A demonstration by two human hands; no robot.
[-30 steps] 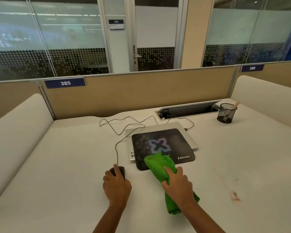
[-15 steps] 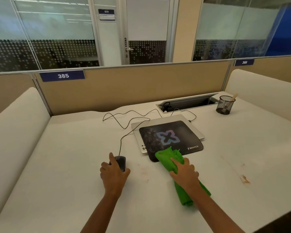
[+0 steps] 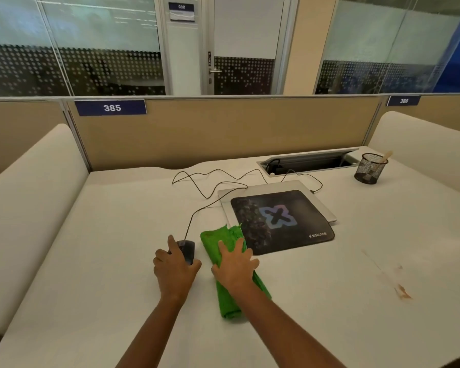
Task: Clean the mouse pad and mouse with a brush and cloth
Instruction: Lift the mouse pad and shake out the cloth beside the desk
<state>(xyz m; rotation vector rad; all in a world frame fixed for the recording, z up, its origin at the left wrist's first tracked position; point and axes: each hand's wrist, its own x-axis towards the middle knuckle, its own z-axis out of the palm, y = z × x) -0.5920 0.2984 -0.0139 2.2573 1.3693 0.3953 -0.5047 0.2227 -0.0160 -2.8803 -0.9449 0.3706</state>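
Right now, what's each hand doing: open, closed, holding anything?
Left hand: closed over the mouse.
Right hand: open, fingers spread, pressing flat on the green cloth, not gripping it.

Two hands: one left hand (image 3: 174,269), one right hand (image 3: 235,265); one green cloth (image 3: 230,296); one black mouse (image 3: 187,249) with one cable (image 3: 213,181); one mouse pad (image 3: 284,221); one closed laptop (image 3: 271,187); one mesh cup (image 3: 369,170) holding one brush (image 3: 385,156); two desk number plates (image 3: 110,108)
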